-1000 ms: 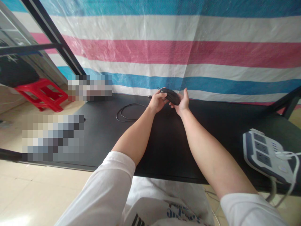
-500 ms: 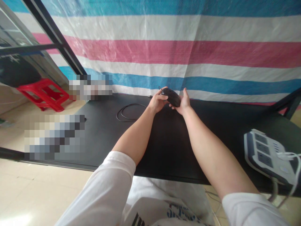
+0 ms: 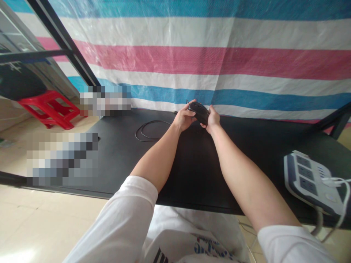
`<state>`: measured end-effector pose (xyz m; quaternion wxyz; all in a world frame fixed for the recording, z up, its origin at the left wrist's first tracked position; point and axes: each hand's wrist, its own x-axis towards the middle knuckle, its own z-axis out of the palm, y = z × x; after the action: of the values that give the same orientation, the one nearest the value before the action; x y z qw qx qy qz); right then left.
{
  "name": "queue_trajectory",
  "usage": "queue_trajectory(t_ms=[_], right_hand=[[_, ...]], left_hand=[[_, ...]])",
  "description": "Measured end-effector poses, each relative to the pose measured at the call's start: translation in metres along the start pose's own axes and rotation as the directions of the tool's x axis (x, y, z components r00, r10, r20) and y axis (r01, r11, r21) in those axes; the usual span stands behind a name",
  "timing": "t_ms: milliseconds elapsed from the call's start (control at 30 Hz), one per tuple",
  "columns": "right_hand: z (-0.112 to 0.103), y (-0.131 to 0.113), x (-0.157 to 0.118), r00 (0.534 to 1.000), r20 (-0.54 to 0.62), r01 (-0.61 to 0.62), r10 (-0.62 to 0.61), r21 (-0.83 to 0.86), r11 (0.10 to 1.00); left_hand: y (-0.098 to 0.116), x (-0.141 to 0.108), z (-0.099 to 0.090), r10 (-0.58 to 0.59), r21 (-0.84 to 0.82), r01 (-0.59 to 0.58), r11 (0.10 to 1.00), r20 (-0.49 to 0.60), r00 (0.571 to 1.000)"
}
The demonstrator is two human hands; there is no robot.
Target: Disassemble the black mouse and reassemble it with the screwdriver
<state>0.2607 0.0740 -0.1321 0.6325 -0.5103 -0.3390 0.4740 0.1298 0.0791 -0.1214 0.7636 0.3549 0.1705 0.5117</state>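
Note:
A black computer mouse [image 3: 199, 112] is held between both hands above the far part of the black table [image 3: 203, 171]. My left hand [image 3: 185, 117] is closed on the mouse's left end, its thumb on the near side. Around the right end, my right hand [image 3: 213, 119] is closed too, with the thumb up along the edge. The mouse's thin black cable [image 3: 148, 121] rises in a small loop by my left fingers and lies coiled on the table left of my left forearm.
At the right edge stands a white and dark power strip [image 3: 312, 182] with white cables plugged in. Pixelated patches hide things at the left. A red stool [image 3: 49, 106] is on the floor beyond the table. A striped tarp [image 3: 175, 58] hangs behind.
My right thumb, which stood up away from the mouse, has come down to its edge, and my right fingers have closed around it. The left hand has hardly moved.

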Motion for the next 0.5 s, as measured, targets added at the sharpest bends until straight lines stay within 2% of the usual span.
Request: queue_trajectory(t_ms=[167, 367, 467, 500], right_hand=[[0.001, 0.005, 0.003, 0.995, -0.046, 0.082, -0.083, -0.017, 0.996], [0.000, 0.015, 0.008, 0.976, -0.104, 0.182, -0.193, -0.105, 0.978], [-0.003, 0.021, 0.014, 0.964, -0.104, 0.229, -0.245, -0.146, 0.962], [-0.004, 0.023, 0.016, 0.968, -0.062, 0.232, -0.244, -0.151, 0.961]], left_hand=[[-0.001, 0.004, -0.004, 0.001, -0.019, -0.001, 1.000, -0.039, 0.999], [-0.006, 0.016, -0.010, -0.027, -0.010, 0.026, 1.000, -0.176, 0.984], [-0.008, 0.020, -0.010, -0.038, -0.002, 0.039, 0.999, -0.224, 0.974], [-0.008, 0.021, -0.009, -0.040, 0.002, 0.042, 0.999, -0.235, 0.971]])
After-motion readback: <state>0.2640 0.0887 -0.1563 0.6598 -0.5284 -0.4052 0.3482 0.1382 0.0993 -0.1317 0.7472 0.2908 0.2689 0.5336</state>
